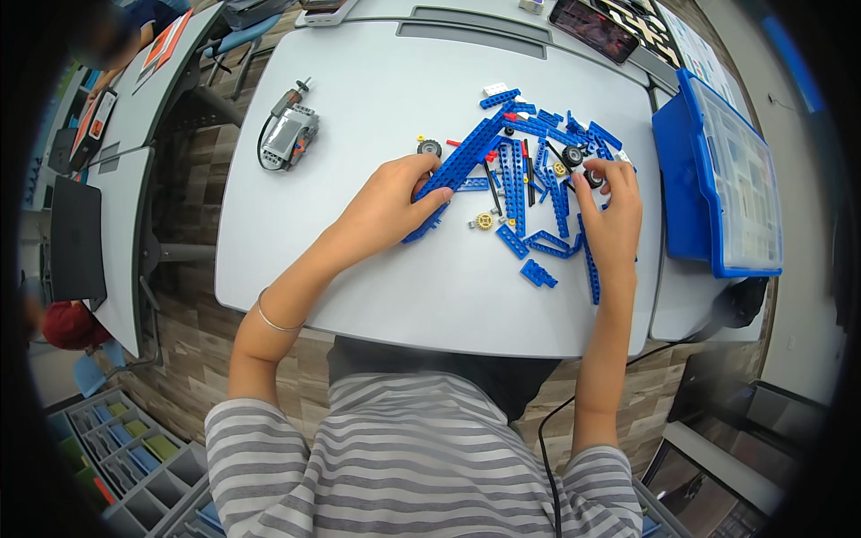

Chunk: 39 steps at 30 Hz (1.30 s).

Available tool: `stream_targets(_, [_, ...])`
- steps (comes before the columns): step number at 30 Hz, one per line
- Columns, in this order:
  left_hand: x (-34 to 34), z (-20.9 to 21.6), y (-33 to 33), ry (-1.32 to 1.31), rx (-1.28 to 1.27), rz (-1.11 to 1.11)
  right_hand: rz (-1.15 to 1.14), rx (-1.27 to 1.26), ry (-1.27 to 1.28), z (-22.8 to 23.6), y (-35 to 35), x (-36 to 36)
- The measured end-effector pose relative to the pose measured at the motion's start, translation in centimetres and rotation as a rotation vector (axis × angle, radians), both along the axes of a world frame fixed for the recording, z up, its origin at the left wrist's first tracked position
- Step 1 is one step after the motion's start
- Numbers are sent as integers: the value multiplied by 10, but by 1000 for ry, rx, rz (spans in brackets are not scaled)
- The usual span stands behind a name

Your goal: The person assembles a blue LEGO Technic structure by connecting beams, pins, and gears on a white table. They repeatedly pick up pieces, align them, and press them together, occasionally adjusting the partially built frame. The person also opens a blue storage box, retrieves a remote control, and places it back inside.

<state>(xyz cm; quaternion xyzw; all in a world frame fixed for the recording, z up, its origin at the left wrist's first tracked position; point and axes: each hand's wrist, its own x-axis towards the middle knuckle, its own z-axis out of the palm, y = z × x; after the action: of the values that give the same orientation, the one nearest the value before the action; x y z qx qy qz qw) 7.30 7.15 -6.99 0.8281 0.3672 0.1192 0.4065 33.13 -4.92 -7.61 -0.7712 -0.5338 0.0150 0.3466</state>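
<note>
Head view: left fingers (pixel 436 198) grasp the blue assembly (pixel 470 152); right fingers (pixel 582 190), hold unclear, should sift loose parts (pixel 519 193) gently at two o'clock.

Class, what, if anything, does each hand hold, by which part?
The left hand grips the long blue studded piece by its nearer half. The right hand is at a black wheel; whether it grips cannot be told.

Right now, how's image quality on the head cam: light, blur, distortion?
Head view: strong fisheye, front edge of the table bows, corners go black; head view: tabletop lit brightly, no hard shadows; head view: left hand, right hand and blue beam look reasonably sharp, while the head of the person at upper left is blurred.
</note>
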Motion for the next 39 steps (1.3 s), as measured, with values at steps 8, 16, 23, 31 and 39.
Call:
stream_targets(8, [4, 1, -11, -296, 34, -269, 348, 111, 700, -4, 3, -28])
stream_targets(16, [3, 6, -19, -284, -781, -307, 587, -34, 950, -13, -5, -54])
stream_targets(23, [10, 0, -27, -270, -435, -274, 633, -54, 569, -16, -7, -53])
stream_targets(31, [5, 16, -24, -131, -476, -325, 635, -119, 507, -8, -10, -58])
stream_targets(39, [4, 16, -25, -117, -1000, -195, 684, -384, 782, -3, -10, -48])
